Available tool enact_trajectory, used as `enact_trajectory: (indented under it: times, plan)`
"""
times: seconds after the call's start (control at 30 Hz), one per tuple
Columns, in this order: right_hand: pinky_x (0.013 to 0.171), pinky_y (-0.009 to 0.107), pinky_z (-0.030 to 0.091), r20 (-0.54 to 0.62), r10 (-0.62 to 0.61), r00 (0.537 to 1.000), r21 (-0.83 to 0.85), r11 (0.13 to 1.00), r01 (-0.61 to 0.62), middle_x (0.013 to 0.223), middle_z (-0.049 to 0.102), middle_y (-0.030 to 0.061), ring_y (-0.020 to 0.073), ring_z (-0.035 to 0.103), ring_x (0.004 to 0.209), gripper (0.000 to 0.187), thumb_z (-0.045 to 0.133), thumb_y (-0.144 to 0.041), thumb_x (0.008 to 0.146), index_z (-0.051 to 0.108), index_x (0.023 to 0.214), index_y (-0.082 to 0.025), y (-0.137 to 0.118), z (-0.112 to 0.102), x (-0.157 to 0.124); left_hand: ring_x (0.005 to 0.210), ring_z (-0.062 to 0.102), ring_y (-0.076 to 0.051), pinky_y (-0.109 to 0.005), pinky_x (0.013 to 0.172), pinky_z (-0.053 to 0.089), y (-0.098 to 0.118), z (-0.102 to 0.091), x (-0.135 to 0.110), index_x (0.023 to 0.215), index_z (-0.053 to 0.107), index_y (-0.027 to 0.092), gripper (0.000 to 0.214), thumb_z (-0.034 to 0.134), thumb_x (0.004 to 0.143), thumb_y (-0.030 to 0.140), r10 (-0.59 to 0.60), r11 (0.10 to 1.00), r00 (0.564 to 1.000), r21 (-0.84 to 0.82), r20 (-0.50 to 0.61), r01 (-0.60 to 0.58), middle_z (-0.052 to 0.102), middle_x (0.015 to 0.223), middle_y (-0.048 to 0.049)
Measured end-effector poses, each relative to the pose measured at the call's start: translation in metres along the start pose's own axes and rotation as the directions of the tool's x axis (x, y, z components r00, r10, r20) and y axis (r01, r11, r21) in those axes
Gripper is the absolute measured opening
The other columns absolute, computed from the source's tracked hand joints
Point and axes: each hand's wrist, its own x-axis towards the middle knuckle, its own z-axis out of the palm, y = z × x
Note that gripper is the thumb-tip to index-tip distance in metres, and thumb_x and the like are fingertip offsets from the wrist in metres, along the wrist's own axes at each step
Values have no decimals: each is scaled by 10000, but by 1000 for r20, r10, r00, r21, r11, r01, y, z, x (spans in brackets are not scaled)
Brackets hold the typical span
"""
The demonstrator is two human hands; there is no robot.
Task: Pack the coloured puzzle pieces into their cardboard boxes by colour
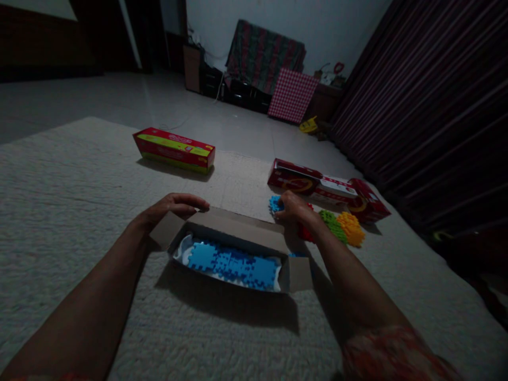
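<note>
An open cardboard box (246,225) lies on the mat in front of me, its flaps folded out. Inside it, blue interlocking foam-like puzzle tiles (234,263) lie in a row on white plastic wrapping. At the far left corner, my left hand (174,205) grips the box's lid edge, its thumb side partly hidden by a side flap. Beyond the right end of the box, my right hand (292,206) is closed on a blue puzzle tile (274,205). Close beside that hand and wrist are red (305,232), green (333,225) and orange tiles (351,228).
A red and yellow box (174,150) stands at the far left of the pale mat (71,174). Dark red boxes (296,179) lie behind the coloured tiles. Farther off are a checked cloth (293,95), a yellow object (308,125) and a dark striped curtain (420,79).
</note>
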Motion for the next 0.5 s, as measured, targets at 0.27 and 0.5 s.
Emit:
enact_trajectory:
  times: [0.27,0.5]
  plan:
    - [732,295,433,-35,48,998,21,999,-48,1060,676,126,239,627,925,247,731,-275,771,709,978,-141,-4,0,-7,753,722,-209,-305,660,552,-3,-4,2,967,837,215,291,810,678,192,-7,1000,1000,-18,15,8,789,999,-118]
    - [889,382,498,-213,-12,977,72,997,28,1177,626,141,296,617,1049,553,787,-369,775,614,1260,-166,-3,-13,-28,684,703,-170,-275,623,529,-1,0,-1,954,828,184,297,789,660,162,-12,998,1000,-59,24,13,784,927,-90]
